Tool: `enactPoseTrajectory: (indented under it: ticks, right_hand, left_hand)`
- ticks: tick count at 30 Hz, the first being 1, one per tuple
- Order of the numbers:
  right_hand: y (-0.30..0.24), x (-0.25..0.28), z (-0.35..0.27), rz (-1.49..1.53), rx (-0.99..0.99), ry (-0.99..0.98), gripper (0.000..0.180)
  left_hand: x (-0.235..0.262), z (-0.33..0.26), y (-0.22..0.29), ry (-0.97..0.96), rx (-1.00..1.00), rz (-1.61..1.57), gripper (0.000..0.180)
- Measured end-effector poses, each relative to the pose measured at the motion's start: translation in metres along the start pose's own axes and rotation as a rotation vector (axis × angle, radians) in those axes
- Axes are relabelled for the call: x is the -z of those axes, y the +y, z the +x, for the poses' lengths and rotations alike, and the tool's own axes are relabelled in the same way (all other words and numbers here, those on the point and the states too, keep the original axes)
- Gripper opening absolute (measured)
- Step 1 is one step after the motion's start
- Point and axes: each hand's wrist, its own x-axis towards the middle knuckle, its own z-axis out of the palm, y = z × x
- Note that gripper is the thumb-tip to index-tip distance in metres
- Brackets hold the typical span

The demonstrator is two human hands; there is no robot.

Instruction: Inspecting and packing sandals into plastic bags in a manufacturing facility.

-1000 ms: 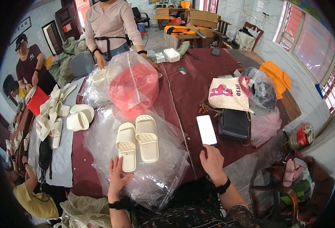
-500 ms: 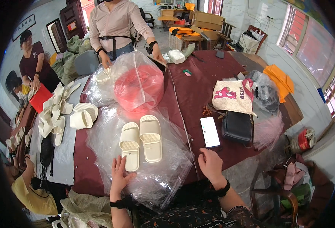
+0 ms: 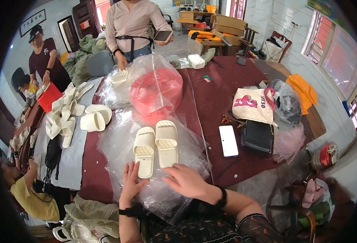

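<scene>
Marbled walls [image 3: 282, 14], window [image 3: 332, 44] at right. Dark red desk [image 3: 219, 89] — clear bags [image 3: 117, 141] on it, cream slippers [image 3: 167, 146] on top. Phone [image 3: 228, 141] rightward. Left fingers [image 3: 131, 172] wide, empty — right fingers [image 3: 173, 172] loosely apart, empty, both by slipper heels.

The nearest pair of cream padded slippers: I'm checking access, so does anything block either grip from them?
Nothing visible does: the left grip and right grip are near the heels of the cream padded slippers; clear plastic sheets lie beneath them.

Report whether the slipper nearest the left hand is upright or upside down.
The slipper is upright: its strap arches on top, its footbed faces up.
</scene>
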Motion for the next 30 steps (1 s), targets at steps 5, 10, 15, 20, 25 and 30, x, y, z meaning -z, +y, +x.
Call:
enactPoseTrajectory:
  ticks: [5, 10, 15, 20, 25, 30]
  right_hand:
    - [0.042, -0.089, 0.072, -0.351, -0.224, -0.027, 0.057]
    - [0.058, -0.129, 0.110, -0.462, -0.178, 0.050, 0.068]
    - [0.074, -0.136, 0.127, -0.477, -0.225, 0.121, 0.056]
    - [0.109, -0.146, 0.135, -0.452, -0.189, 0.231, 0.026]
    - [0.098, -0.120, 0.122, -0.346, -0.201, 0.228, 0.026]
    - [0.073, -0.073, 0.084, -0.278, -0.166, 0.231, 0.025]
  left_hand:
    - [-0.002, 0.001, -0.004, -0.006, -0.005, 0.035, 0.091]
    - [-0.003, 0.000, -0.013, -0.032, -0.029, 0.076, 0.093]
    - [-0.007, 0.000, -0.017, 0.004, -0.063, 0.089, 0.092]
    - [-0.005, -0.002, -0.004, 0.004, -0.002, -0.016, 0.093]
    - [-0.003, -0.003, -0.021, -0.008, -0.067, 0.106, 0.094]
    - [0.016, 0.023, -0.034, -0.046, -0.233, 0.601, 0.076]
